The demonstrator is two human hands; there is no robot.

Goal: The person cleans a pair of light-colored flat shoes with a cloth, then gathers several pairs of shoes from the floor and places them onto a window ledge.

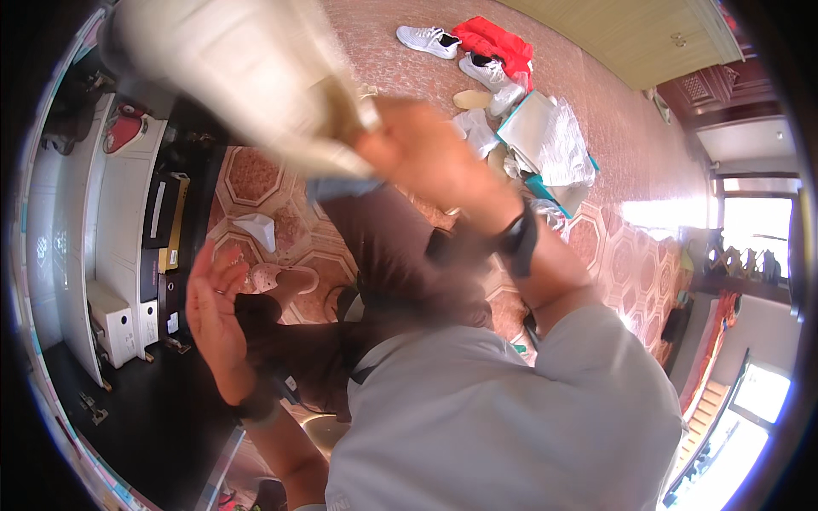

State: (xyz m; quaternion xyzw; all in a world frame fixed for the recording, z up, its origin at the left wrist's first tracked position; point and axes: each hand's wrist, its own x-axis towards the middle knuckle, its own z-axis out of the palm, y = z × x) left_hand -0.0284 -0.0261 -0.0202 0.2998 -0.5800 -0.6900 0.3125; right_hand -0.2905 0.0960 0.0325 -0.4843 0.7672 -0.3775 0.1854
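My right hand [434,156] grips the open end of a cream-white shoe [255,70], which is blurred by motion and very near the camera. The shoe extends up and left from my fingers, so its toe is hard to make out. On the left, my left hand [216,306] is raised with nothing in it, its fingers loosely bent and apart. It is nearest to the black-and-white shoe cabinet [121,211], apart from it. Both wrists carry dark bands. Below my hands are my dark trousers [383,236] and one foot in a pale pink clog [268,278].
Shoe boxes [163,217] and a red shoe [123,133] stand in the cabinet. Grey-white sneakers [428,41], a red bag [498,45], and an open box with crumpled plastic wrap [562,147] lie on the tiled floor. A white scrap [257,230] lies near the clog.
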